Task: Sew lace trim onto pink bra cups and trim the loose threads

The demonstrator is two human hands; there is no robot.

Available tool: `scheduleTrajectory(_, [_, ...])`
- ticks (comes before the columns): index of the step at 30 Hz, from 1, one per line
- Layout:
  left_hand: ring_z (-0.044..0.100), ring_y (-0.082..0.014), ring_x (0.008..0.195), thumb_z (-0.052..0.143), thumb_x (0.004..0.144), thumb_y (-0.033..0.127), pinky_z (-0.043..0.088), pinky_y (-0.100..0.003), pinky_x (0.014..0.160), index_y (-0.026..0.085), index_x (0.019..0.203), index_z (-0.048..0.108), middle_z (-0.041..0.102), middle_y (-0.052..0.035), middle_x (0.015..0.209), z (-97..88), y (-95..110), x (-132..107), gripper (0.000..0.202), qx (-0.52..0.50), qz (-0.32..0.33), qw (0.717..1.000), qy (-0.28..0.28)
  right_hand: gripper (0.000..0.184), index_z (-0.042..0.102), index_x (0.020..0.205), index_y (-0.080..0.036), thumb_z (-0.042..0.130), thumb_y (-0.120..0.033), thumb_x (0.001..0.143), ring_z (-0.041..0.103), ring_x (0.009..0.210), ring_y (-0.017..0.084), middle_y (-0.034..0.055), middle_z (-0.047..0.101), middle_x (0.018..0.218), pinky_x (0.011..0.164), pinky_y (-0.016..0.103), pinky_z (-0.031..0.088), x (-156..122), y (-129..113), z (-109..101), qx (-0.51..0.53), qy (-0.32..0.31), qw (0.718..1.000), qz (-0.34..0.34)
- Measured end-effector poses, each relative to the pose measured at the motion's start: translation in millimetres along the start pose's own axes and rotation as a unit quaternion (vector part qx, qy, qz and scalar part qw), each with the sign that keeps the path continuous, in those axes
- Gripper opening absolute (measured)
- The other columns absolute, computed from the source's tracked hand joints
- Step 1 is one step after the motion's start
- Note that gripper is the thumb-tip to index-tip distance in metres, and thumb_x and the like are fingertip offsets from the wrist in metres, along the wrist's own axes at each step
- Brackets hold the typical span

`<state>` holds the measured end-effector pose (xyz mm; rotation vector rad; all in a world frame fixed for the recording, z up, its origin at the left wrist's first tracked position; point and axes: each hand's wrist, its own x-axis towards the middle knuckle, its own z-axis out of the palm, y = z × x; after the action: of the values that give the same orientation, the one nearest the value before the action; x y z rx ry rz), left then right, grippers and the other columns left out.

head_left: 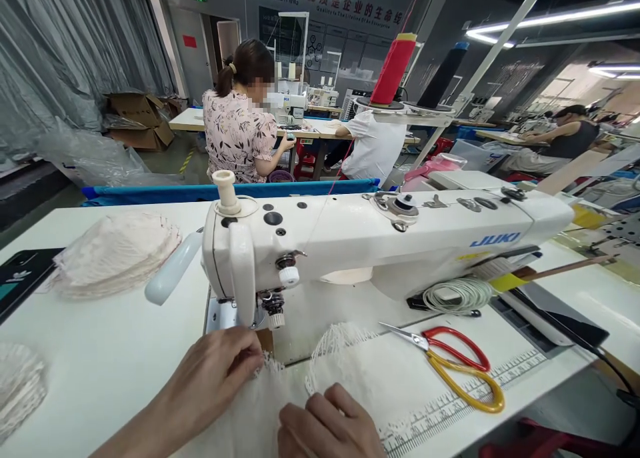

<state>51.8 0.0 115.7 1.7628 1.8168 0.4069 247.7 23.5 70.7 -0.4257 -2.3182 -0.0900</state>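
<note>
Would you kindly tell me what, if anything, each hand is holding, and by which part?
The left hand appears to pinch the fabric by its far edge; the right hand curls over fabric too, its grip hidden.

left hand: thumb against bent fingers | right hand: palm down, fingers curled

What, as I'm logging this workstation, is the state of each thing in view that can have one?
Left hand: fingers curled, at the white fabric
Right hand: fingers curled, over the fabric
White fabric: spread, partly under the hands
Scissors: lying down, blades appear closed
Cable: coiled
Fabric pieces, left: stacked
Sewing machine: standing; running or not, cannot tell
Cardboard box: open
Ceiling lights: lit
</note>
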Motion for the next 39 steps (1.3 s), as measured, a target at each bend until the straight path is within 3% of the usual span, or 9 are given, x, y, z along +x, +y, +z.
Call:
scheduleTrajectory(4, [0.054,-0.0152,0.063,0.042,0.088,0.031,0.034,-0.023,0.057,0.024,0.073,0.056,0.059,0.0046,0.067,3.3,-2,13,0.022,0.017,-0.014,1.0,-0.009,0.019,0.056,0.068,-0.016,0.051,0.001,0.074,0.045,0.053,0.01,-0.0003,0.068,0.08,0.048,0.028,0.026,7,11,-3,0.001,-0.019,0.999,-0.038])
scheduleTrajectory(9, [0.058,-0.0165,0.072,0.042,0.088,0.031,0.037,-0.024,0.062,0.024,0.075,0.055,0.063,0.0047,0.072,11.2,-7,15,0.02,0.024,-0.021,0.999,-0.006,0.015,0.058,0.07,-0.016,0.052,-0.004,0.077,0.047,0.056,0.011,0.0019,0.07,0.091,0.051,0.029,0.029,-1,15,-1,-0.001,-0.049,0.998,-0.031])
scheduleTrajectory(23, [0.059,-0.0144,0.069,0.039,0.088,0.027,0.039,-0.023,0.061,0.022,0.075,0.052,0.061,0.0037,0.072,12.0,-12,15,0.019,-0.003,-0.024,1.0,-0.005,0.018,0.056,0.068,-0.016,0.053,-0.003,0.079,0.048,0.055,0.01,0.0009,0.07,0.088,0.051,0.029,0.029,2,15,2,0.006,-0.037,0.999,-0.017])
scheduleTrajectory(32, [0.061,-0.015,0.073,0.041,0.087,0.024,0.042,-0.024,0.064,0.023,0.077,0.053,0.065,0.0041,0.076,11.4,-10,16,0.016,0.006,-0.021,1.0,-0.004,0.02,0.055,0.065,-0.015,0.051,-0.003,0.079,0.049,0.056,0.011,0.0042,0.07,0.096,0.052,0.028,0.031,0,16,5,-0.006,-0.039,0.999,-0.028])
scheduleTrajectory(39, [0.064,-0.015,0.073,0.046,0.084,0.023,0.045,-0.024,0.066,0.025,0.091,0.056,0.068,0.0032,0.086,17.7,-19,15,0.012,0.006,-0.007,1.0,0.021,0.019,0.056,0.068,-0.016,0.048,-0.004,0.081,0.048,0.056,0.012,0.0057,0.07,0.096,0.052,0.029,0.032,1,14,3,-0.021,-0.082,0.996,-0.039])
